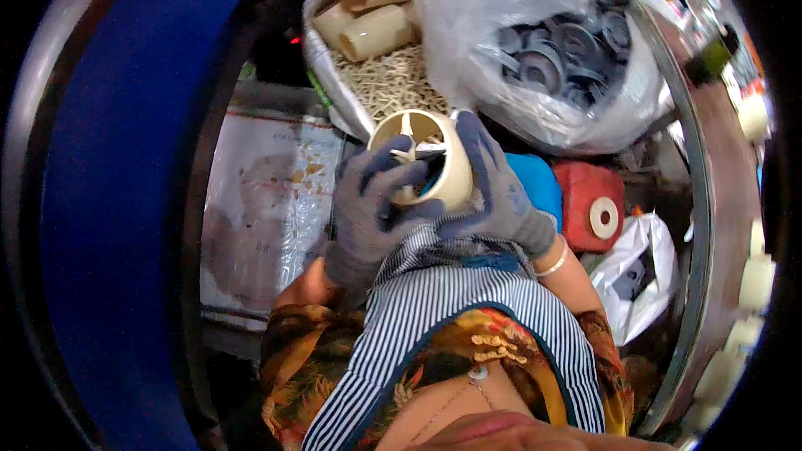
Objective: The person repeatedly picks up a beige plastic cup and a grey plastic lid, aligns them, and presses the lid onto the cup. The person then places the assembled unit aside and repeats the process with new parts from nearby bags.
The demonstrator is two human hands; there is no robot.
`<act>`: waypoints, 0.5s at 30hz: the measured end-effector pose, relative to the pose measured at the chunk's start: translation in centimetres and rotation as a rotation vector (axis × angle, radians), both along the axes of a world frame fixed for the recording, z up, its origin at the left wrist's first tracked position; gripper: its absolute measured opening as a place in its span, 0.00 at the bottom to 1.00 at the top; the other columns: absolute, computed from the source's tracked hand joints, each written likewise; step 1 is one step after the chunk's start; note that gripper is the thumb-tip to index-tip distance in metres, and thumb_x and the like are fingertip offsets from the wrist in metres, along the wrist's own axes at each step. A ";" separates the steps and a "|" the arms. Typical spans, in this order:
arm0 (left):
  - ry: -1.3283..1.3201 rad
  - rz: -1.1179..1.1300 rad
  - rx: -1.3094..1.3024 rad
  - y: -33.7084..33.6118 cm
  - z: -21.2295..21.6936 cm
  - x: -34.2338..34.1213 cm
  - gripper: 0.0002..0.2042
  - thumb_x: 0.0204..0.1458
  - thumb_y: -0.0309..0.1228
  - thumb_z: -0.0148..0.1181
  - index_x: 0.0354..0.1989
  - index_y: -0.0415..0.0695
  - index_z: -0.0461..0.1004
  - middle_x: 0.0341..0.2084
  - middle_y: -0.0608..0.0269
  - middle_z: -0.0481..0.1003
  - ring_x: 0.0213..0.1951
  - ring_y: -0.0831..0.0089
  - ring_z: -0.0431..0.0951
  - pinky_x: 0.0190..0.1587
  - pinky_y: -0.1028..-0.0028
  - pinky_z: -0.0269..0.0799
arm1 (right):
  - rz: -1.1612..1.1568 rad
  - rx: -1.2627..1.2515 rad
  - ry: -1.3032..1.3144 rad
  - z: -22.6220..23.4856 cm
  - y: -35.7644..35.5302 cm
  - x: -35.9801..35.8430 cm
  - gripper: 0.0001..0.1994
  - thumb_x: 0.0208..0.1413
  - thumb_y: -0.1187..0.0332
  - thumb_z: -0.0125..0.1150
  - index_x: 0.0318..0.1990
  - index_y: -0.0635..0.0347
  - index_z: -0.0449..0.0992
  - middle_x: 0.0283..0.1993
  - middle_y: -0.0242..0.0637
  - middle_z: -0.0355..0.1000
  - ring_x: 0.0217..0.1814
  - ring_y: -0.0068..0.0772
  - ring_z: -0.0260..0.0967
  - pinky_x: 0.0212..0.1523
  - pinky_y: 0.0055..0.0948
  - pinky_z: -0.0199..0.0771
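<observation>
Both gloved hands close around a cream plastic cylinder (434, 159), held just above the person's striped apron (451, 301) with its open mouth facing up. The right hand (501, 192), in a grey glove, wraps the cylinder's right wall, its fingers curled firmly against the outside and the forefinger running up along the rim. The left hand (372, 209), also in a grey glove, grips the cylinder's left side, its fingertips hooked over the rim and reaching into the opening, where a pale vane-like insert (418, 149) shows; whether the fingers pinch that insert or only touch it cannot be told. Just behind the cylinder lies an open white sack (393, 79) filled with small pale sticks, and on the far end of the sack rest several more cream tubes (376, 8). Behind and to the right of the cylinder sits a clear plastic bag (543, 50) full of dark grey round parts. Right of the cylinder, close beside the right wrist, are a blue object (539, 184) and a red block (589, 200) with a white ring on its face, and farther right a white plastic bag (639, 276). Left of the cylinder lies a flat printed sack (259, 209) under clear film.
</observation>
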State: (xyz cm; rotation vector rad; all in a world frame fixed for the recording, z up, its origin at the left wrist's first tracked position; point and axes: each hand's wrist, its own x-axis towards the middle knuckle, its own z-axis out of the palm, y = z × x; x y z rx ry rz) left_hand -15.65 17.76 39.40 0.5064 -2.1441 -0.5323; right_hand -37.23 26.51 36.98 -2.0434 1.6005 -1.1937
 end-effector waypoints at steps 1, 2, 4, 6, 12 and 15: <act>-0.108 0.045 -0.036 1.5 0.3 -1.2 0.26 0.40 0.39 0.73 0.51 0.50 0.75 0.56 0.52 0.67 0.56 0.51 0.68 0.57 0.57 0.66 | -0.036 -0.064 0.013 -1.2 -0.1 -0.3 0.59 0.31 0.47 0.78 0.69 0.64 0.49 0.70 0.56 0.50 0.73 0.58 0.47 0.71 0.44 0.49; -0.083 -0.008 -0.081 1.8 0.2 -2.4 0.27 0.40 0.37 0.73 0.53 0.50 0.74 0.57 0.51 0.66 0.58 0.51 0.66 0.58 0.56 0.64 | -0.020 -0.011 -0.185 -2.4 0.2 -1.2 0.61 0.29 0.48 0.80 0.70 0.64 0.48 0.71 0.56 0.49 0.73 0.56 0.47 0.72 0.44 0.48; 0.048 -0.119 -0.035 1.3 -1.2 -3.7 0.29 0.42 0.36 0.70 0.56 0.50 0.72 0.60 0.48 0.62 0.59 0.50 0.64 0.60 0.55 0.62 | 0.023 0.113 -0.456 -3.8 2.3 -3.4 0.63 0.29 0.52 0.82 0.71 0.64 0.45 0.72 0.50 0.49 0.74 0.46 0.47 0.72 0.40 0.47; -0.022 -0.296 -0.149 -0.9 -1.3 -4.3 0.26 0.44 0.42 0.67 0.54 0.50 0.74 0.57 0.56 0.67 0.58 0.53 0.66 0.62 0.52 0.60 | 0.109 0.228 -0.731 -4.0 4.2 -4.7 0.64 0.30 0.54 0.82 0.72 0.63 0.43 0.73 0.45 0.49 0.74 0.39 0.47 0.71 0.37 0.47; -0.354 -0.701 -0.357 -1.3 -2.5 -10.0 0.25 0.41 0.41 0.65 0.50 0.45 0.74 0.49 0.58 0.73 0.52 0.51 0.71 0.59 0.46 0.61 | 0.170 0.338 -0.631 -6.7 5.9 -7.7 0.64 0.29 0.56 0.83 0.73 0.58 0.41 0.72 0.44 0.51 0.73 0.37 0.48 0.72 0.38 0.49; -0.490 -0.757 -0.316 -0.6 -3.7 -10.4 0.21 0.41 0.41 0.64 0.43 0.44 0.75 0.41 0.58 0.73 0.42 0.55 0.74 0.50 0.54 0.68 | 0.165 0.394 -0.756 -8.9 6.5 -7.4 0.64 0.28 0.55 0.83 0.72 0.59 0.43 0.72 0.44 0.50 0.74 0.38 0.47 0.72 0.38 0.49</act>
